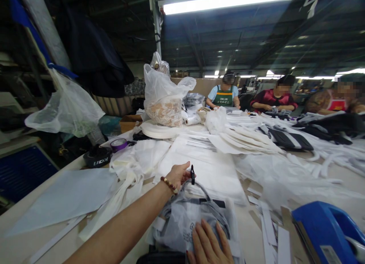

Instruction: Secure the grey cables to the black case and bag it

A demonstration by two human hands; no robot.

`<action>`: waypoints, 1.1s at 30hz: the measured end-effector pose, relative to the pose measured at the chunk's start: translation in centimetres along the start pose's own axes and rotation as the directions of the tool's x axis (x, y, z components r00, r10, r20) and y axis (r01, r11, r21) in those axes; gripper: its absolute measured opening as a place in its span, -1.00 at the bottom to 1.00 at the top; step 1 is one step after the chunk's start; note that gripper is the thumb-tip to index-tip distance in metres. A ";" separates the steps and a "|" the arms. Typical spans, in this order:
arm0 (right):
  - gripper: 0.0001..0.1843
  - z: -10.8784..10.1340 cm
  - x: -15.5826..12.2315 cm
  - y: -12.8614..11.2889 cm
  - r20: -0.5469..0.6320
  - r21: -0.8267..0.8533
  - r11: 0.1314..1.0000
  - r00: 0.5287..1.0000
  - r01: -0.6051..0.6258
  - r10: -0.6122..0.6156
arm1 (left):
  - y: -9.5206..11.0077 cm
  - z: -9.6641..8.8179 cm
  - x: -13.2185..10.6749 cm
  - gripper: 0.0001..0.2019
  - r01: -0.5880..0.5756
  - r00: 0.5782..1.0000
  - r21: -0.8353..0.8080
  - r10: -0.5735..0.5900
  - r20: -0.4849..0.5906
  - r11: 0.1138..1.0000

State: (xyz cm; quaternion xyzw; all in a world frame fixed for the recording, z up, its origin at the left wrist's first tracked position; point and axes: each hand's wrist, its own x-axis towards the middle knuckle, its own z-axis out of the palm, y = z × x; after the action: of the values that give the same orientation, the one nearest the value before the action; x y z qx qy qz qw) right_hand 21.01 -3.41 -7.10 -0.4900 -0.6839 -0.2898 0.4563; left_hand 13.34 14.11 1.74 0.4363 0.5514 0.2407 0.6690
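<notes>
My left hand [179,175], with a bead bracelet on the wrist, reaches forward and pinches a small black clip or tag [193,174] at the top of a clear plastic bag [186,222] holding a grey folded garment. My right hand [209,244] lies flat on the near end of that bag, fingers spread. Beyond the left hand lies a stack of flat white plastic bags [211,169].
A blue tape dispenser [327,230] sits at the near right among white paper strips [269,228]. Rolls of tape [98,156], a filled plastic bag [165,97] and piled white bags crowd the far table. Three people [225,93] work at the far side.
</notes>
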 end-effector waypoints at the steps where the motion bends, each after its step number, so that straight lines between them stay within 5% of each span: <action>1: -0.59 0.0 0.1 0.0 -0.001 0.002 1.000 1.000 -0.001 0.001 | -0.1 0.2 -0.4 -0.61 -0.037 0.999 -0.041 0.036 -0.025 0.998; 9: -0.64 -0.4 0.5 -0.3 0.011 0.020 1.000 1.000 -0.023 0.023 | -1.2 1.6 -2.4 -0.86 -0.384 0.916 -0.228 0.337 -0.218 0.895; 16: -0.65 -1.2 0.9 0.4 0.101 -0.053 0.993 0.989 0.110 -0.104 | -1.9 1.3 -3.4 -0.72 -0.461 0.886 -0.198 0.459 -0.059 0.865; 21: -0.73 -2.1 0.9 1.5 0.199 -0.068 0.962 0.948 0.264 -0.247 | -2.2 0.4 -4.4 -0.85 -0.521 0.848 -0.042 0.522 0.092 0.853; 23: -0.75 -2.8 1.2 1.5 0.212 -0.023 0.982 0.961 0.186 -0.177 | -2.4 0.1 -4.6 -0.91 -0.552 0.828 0.035 0.543 0.140 0.833; 27: -0.66 -4.3 4.5 2.1 0.265 0.103 0.977 0.952 -0.187 0.154 | -2.9 -0.2 -4.8 -0.95 -0.596 0.801 0.153 0.568 0.190 0.788; 30: -0.54 -3.5 8.4 3.7 0.335 0.194 0.840 0.839 -0.507 0.429 | -3.0 -0.1 -4.9 -0.93 -0.621 0.783 0.211 0.585 0.213 0.755; 33: -0.73 -0.9 11.0 5.3 0.545 0.291 0.671 0.695 -0.681 0.469 | -2.9 -0.2 -4.9 -0.92 -0.642 0.767 0.259 0.604 0.218 0.722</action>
State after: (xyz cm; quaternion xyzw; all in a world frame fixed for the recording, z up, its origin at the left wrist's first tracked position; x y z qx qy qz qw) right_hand 25.19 2.14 2.98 -0.6085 -0.6185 0.1637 0.4694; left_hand 11.36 8.80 1.88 0.7116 0.3631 0.3334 0.5006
